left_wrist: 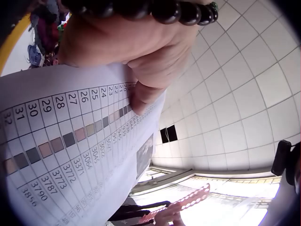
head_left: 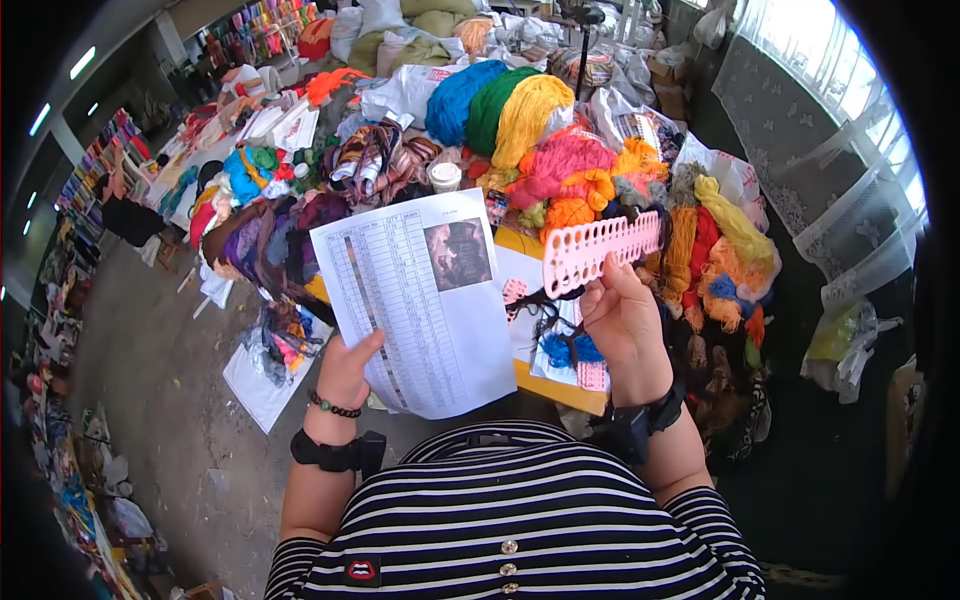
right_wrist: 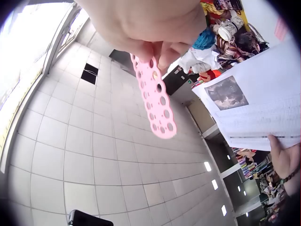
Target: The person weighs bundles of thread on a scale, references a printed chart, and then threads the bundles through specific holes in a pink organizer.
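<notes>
My left hand (head_left: 345, 372) grips a printed sheet of paper (head_left: 455, 345) by its lower left edge, thumb on the front. The sheet bears a numbered table with a column of colour swatches and a dark picture at its upper right. Rows with numbers such as 3773 and 3790 show on the paper (left_wrist: 51, 141) in the left wrist view. Beside it, my right hand (head_left: 628, 335) pinches a pink thread organizer card (head_left: 605, 246) at its lower edge, between thumb and fingers. Round holes line the scalloped edges of the organizer (right_wrist: 154, 96); the hand covers one end in the right wrist view.
Below the hands is a yellow-edged table (head_left: 565, 392) with papers, a blue thread bundle (head_left: 570, 350) and more pink cards. Heaped yarn skeins (head_left: 570, 165) lie beyond, near a white lidded cup (head_left: 444, 178). Lace curtains (head_left: 800, 150) hang at the right.
</notes>
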Motion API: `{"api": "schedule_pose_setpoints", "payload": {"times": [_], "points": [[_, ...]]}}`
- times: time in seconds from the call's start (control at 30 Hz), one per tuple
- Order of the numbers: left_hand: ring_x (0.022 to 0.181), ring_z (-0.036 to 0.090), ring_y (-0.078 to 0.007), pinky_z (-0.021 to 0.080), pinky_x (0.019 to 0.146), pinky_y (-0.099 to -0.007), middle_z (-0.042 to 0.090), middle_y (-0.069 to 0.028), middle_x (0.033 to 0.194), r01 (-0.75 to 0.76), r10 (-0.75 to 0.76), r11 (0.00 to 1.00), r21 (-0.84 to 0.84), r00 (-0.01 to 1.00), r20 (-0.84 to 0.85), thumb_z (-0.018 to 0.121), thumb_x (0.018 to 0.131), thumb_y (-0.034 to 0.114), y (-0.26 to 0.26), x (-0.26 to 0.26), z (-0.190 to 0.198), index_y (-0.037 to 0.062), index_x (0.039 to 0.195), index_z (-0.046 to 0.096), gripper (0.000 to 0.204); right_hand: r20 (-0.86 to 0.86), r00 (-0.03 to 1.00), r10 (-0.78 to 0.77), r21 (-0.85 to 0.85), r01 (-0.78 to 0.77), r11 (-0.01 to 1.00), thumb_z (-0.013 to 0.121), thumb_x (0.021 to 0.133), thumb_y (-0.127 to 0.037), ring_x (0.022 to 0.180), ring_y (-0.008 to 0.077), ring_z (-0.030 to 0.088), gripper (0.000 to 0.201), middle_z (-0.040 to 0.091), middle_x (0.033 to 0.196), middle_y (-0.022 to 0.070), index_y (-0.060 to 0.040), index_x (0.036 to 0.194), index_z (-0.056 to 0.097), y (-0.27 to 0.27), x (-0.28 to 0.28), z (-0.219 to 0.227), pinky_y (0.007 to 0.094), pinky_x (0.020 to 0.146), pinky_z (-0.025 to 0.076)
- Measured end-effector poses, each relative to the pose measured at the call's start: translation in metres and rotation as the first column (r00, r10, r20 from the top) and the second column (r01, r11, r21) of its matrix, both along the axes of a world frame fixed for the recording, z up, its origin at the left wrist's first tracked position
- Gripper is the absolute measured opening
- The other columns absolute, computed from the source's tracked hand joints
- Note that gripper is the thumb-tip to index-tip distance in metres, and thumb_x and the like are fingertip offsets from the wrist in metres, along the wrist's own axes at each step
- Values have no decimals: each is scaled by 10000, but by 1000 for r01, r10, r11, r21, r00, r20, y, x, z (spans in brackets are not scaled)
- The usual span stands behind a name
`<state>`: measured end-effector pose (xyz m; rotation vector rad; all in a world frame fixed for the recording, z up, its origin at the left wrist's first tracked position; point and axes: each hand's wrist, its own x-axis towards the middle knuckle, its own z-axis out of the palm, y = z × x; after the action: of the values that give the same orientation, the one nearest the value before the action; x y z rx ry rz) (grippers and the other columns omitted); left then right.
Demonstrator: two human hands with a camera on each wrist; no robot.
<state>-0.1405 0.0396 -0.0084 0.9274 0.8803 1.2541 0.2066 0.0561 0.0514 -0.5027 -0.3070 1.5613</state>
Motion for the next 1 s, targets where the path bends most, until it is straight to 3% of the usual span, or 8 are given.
{"api": "schedule_pose_setpoints", "payload": {"times": [0.17, 0.47, 0.57, 0.6, 0.63, 0.8, 0.9, 1.0], "points": [[1069, 566, -208, 431, 939, -339, 591, -124, 1194, -31, 31, 999, -42, 999, -7, 630, 880, 104, 2, -3, -6, -58, 1221, 521, 393, 196, 934, 299, 156, -330, 931, 690, 823, -107, 933, 168, 637, 500, 625, 1113, 75, -9, 1262, 473, -32, 4, 27, 305, 816, 519], [1058, 572, -217, 445, 928, -346, 588, -128, 1190, -52, 56, 996, -79, 997, 51, 617, 881, 83, 1, -2, -18, -64, 1221, 511, 385, 414, 640, 648, -385, -521, 761, 566, 889, 15, 877, 141, 634, 654, 624, 1122, 134, -81, 1459, 260, -82, 54, -13, 269, 745, 516], [1056, 574, -215, 448, 926, -344, 589, -128, 1190, -46, 52, 996, -80, 996, 78, 602, 888, 72, 1, -1, -15, -62, 1220, 513, 370, 604, 343, 719, -349, -698, 626, 532, 930, -52, 927, 149, 617, 494, 620, 1157, 99, -88, 1403, 394, -83, 63, -47, 283, 817, 493], [1056, 575, -215, 449, 925, -343, 589, -128, 1190, -45, 52, 995, -89, 996, 73, 599, 889, 69, 2, -1, -16, -62, 1221, 512, 368, 946, 118, 301, -95, -787, 609, 495, 962, -147, 945, 182, 616, 388, 630, 1148, 96, -117, 1349, 485, -80, 57, -41, 293, 854, 472], [1057, 575, -215, 451, 925, -342, 589, -128, 1190, -46, 52, 994, -96, 996, 68, 597, 890, 67, 3, -2, -17, -61, 1222, 512, 366, 908, -154, 389, -348, -793, 500, 483, 964, -195, 946, 246, 625, 394, 632, 1127, 146, -149, 1355, 480, -79, 52, -17, 307, 853, 466], [1053, 576, -212, 454, 916, -340, 589, -128, 1186, -66, 72, 993, -101, 996, 56, 593, 891, 60, 4, 1, -19, -66, 1225, 509, 368, 806, -513, 295, -592, -713, 377, 502, 926, -165, 1025, 323, 595, 447, 609, 1137, 200, -174, 1371, 458, -65, 26, 21, 348, 893, 446], [1046, 579, -210, 454, 912, -337, 594, -126, 1176, -79, 83, 991, -111, 996, 36, 594, 888, 59, 3, 4, -21, -71, 1224, 510, 370, 901, -279, -332, -141, -912, 384, 537, 887, -136, 1138, 365, 522, 481, 551, 1230, 213, -172, 1361, 464, -62, 31, 1, 400, 949, 418], [1039, 582, -207, 453, 911, -334, 599, -124, 1168, -117, 122, 985, -130, 992, 28, 588, 886, 54, 0, 13, -18, -73, 1222, 512, 368, 987, -93, -131, -61, -970, 234, 580, 867, -170, 1252, 396, 425, 368, 488, 1304, 234, -90, 1225, 548, -43, 35, -19, 433, 1012, 374]]}}
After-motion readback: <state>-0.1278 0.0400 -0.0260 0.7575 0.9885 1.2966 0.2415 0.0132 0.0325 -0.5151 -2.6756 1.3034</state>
